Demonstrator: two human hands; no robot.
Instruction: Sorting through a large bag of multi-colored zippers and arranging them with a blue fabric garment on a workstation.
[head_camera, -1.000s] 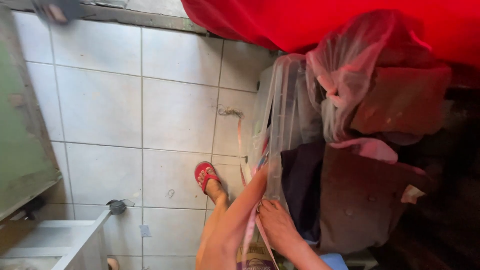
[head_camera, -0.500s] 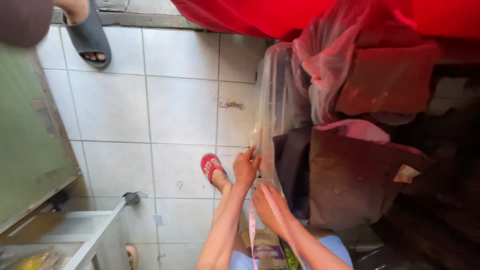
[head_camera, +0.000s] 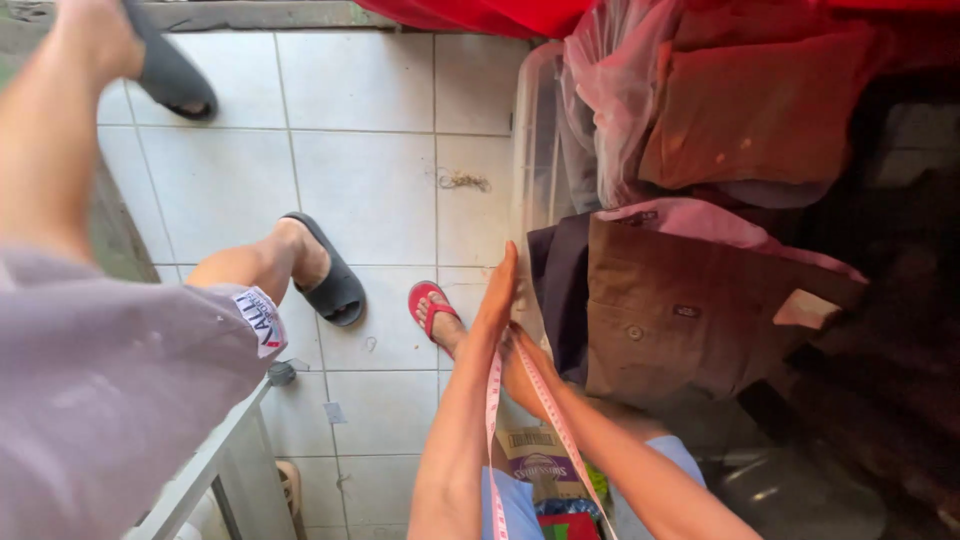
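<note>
Head view, looking down past the person's own forearms at a tiled floor (head_camera: 365, 180). Left hand (head_camera: 497, 292) is raised with fingers straight and together, flat against the edge of a clear plastic bag (head_camera: 545, 140) that holds folded clothes; it grips nothing that can be seen. Right hand (head_camera: 527, 372) sits just below and beside it, at the lower corner of a folded brown garment (head_camera: 690, 320); its fingers are tucked against the cloth, and whether they pinch anything cannot be told. A pink measuring tape (head_camera: 493, 420) hangs in two strands between the forearms, from near the hands down toward the person's lap. The brown garment lies on top of the stack in the bag, over a dark garment (head_camera: 560, 290) and under a pink one (head_camera: 700, 220). The person's foot in a red sandal (head_camera: 430, 305) stands on the floor just left of the hands. At left, another person's legs in dark slides (head_camera: 330, 280), well apart from the bag. Red cloth (head_camera: 480, 15) along the top edge.
</note>
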